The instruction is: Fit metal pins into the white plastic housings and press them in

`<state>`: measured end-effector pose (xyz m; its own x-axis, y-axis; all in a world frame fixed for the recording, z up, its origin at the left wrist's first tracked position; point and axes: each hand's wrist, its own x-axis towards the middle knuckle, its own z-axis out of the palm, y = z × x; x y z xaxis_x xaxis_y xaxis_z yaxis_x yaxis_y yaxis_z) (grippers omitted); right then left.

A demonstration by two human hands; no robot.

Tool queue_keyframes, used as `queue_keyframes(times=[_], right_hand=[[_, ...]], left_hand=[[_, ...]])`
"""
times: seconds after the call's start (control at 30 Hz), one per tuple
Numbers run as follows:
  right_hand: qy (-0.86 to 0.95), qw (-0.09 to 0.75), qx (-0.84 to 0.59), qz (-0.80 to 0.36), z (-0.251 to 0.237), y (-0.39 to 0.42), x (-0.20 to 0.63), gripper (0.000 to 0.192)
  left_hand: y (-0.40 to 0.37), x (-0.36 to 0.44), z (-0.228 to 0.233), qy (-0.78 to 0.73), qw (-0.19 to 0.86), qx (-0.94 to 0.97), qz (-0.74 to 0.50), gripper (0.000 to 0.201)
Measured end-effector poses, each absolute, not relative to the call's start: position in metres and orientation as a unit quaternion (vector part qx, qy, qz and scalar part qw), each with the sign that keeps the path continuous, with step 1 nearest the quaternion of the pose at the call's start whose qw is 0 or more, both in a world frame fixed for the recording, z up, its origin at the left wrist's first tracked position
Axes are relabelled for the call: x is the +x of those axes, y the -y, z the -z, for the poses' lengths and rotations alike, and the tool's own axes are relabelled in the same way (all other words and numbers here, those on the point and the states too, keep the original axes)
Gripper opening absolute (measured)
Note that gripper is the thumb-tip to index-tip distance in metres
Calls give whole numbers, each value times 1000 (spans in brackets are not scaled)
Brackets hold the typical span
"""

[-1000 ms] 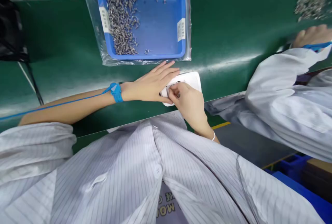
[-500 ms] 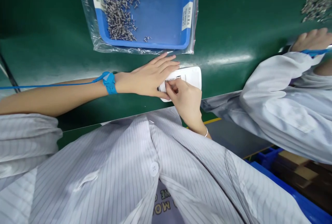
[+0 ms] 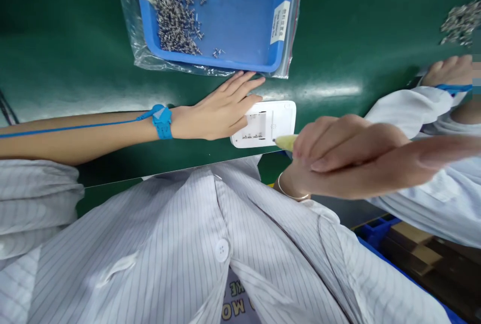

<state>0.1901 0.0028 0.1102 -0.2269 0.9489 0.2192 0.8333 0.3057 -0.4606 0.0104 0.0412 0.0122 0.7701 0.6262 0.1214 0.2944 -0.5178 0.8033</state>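
On the green workbench lies a white plastic housing (image 3: 283, 116), with an open battery compartment showing metal contacts. My left hand (image 3: 220, 111) rests flat at the housing's left edge, fingers stretched and apart, thumb side covering its corner. My right hand (image 3: 349, 156) is raised over the bench edge, right of the housing and close to the camera. Its fingers are wrapped round a screwdriver, of which only the yellow tapered nose (image 3: 286, 142) and a dark tip show. That tip appears over the lower right part of the housing; whether it touches is unclear.
A blue tray (image 3: 240, 61) of small metal parts (image 3: 176, 18) sits in a clear plastic bag beyond my hands. At right, a co-worker's hand (image 3: 445, 69) is near a metal pile (image 3: 460, 23). Cardboard boxes (image 3: 411, 244) stand below. A blue wrist strap cord (image 3: 75, 127) trails left.
My right hand has left the housing's compartment, moved right and up toward the camera, and now holds the screwdriver. My left hand stays at the housing's left side, its thumb drawn in.
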Motion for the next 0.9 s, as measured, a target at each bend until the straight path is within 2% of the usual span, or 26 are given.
queue_keyframes(times=[0.1,0.2,0.3,0.4,0.6,0.7,0.8,0.9], right_hand=[[756,253,-582,-161,-86,-18,180,61],[722,278,-573,-272,-67,-30,176,63],[660,327,-564,-373,-63,-37,179,77],[622,372,-560,-402,-72,-39,181,82],[618,444,-503,-409,-75,-45,181,69],[621,468,-476,-411,-66,-40,170,67],[623,559,-440,-325,-61,-23,150,70],[603,666,-378,-223,-61,-10,138,70]], left_hand=[[-39,13,-12,-290,393,850,-197,56],[-37,17,-10,-308,379,851,-193,57],[-37,19,-7,-315,371,851,-195,58],[-36,21,-6,-318,370,852,-192,58],[-35,22,-5,-321,376,847,-195,59],[-40,19,-3,-294,383,859,-170,68],[-46,15,-4,-258,389,875,-131,78],[-47,13,-9,-262,385,877,-118,77]])
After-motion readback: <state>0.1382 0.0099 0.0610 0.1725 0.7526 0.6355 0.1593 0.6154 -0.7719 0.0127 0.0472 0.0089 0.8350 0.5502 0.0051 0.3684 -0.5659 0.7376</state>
